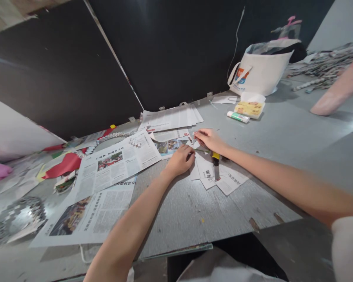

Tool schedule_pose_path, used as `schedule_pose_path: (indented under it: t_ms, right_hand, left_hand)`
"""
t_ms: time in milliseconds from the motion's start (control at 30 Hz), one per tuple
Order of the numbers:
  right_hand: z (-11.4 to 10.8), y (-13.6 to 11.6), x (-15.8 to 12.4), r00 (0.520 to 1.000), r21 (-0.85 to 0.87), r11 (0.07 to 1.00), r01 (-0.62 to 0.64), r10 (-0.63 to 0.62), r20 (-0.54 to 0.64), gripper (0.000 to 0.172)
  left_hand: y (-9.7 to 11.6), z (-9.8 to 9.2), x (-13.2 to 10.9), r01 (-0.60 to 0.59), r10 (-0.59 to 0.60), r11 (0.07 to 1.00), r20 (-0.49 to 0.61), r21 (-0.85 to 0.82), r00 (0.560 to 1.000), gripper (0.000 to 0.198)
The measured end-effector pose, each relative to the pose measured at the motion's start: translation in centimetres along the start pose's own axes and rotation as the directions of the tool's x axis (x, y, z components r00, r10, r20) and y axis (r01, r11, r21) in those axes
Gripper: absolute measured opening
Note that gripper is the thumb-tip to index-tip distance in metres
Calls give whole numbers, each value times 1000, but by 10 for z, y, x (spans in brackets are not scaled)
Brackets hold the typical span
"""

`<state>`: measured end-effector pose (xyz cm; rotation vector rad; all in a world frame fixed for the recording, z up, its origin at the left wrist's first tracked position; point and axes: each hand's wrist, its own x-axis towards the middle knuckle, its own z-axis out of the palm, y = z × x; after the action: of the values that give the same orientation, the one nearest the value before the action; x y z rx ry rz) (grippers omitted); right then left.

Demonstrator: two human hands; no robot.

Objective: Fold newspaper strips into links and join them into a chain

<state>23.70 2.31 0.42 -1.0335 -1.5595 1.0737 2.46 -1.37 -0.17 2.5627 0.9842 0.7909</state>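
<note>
Over the grey table, my right hand [211, 141] pinches a small white paper piece [197, 140] between thumb and fingers. Just left of it, my left hand [181, 159] rests low with its fingers curled inward; what they hold, if anything, is hidden. Cut newspaper pieces [206, 172] lie fanned out below both hands. On them, partly under my right wrist, is a utility knife [215, 161] with a yellow and black handle. Printed newspaper sheets [114, 162] overlap to the left of my left hand, and a stack of sheets [170, 118] lies behind.
A glue stick [238, 116] lies against a yellow tissue pack [250, 109] beyond my right hand. Behind stands a white tote bag [261, 70]. Folded-paper chains [16, 219] and red paper [64, 165] lie at left. A dark partition [176, 51] borders the table's back.
</note>
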Motion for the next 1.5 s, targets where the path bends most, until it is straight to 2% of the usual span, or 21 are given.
schedule_pose_path:
  t_ms: [133,333,500,633,767,933,1000,1067,1133,1200,1233,1300,1400,1500]
  right_hand:
    - [0,2,0,1000,22,1000,15,-15,-7,43]
    - [0,2,2,999,77,997,-1,3,-32,43]
    - [-3,11,12,997,265,964,1,18,-69,41]
    - [-8,12,18,990,454,889,-53,107,-95,39]
    - [-10,10,20,979,508,856,-92,171,-112,36]
    - [-7,10,19,987,366,927,-84,127,-95,39]
    - [-11,7,18,983,283,959,-30,79,-165,44]
    - [-23,5,18,939,179,982,61,4,-343,49]
    - [-40,5,18,853,37,991,125,-89,-514,52]
    - [-56,11,18,809,-85,986,142,-165,-564,53]
    - [-62,15,18,813,-145,980,135,-193,-549,54]
    - [-67,23,17,862,-271,959,88,-210,-462,56]
    - [-60,31,17,922,-396,917,57,-200,-330,55]
    - [-50,31,15,964,-456,886,87,-191,-187,51]
  left_hand:
    - [2,2,-1,-103,102,993,21,57,995,18]
    - [2,2,-1,-119,117,990,30,71,993,25]
    - [2,2,-1,-109,106,991,37,73,994,23]
    - [0,3,-1,-109,107,991,34,82,994,23]
    - [-1,4,-1,-102,99,991,41,83,994,24]
    - [0,3,-1,-88,84,993,51,80,995,24]
    - [0,3,-1,-86,81,993,53,79,995,25]
    - [0,3,-1,-81,77,994,55,79,996,25]
    - [0,3,-2,-77,72,994,60,80,996,25]
    - [0,2,-2,-75,70,994,64,82,996,25]
    - [0,2,-2,-75,70,994,64,82,996,24]
    - [1,2,-1,-76,71,994,62,82,996,24]
    - [1,1,-1,-85,81,993,54,81,995,23]
    - [0,1,-1,-84,80,993,54,81,995,24]
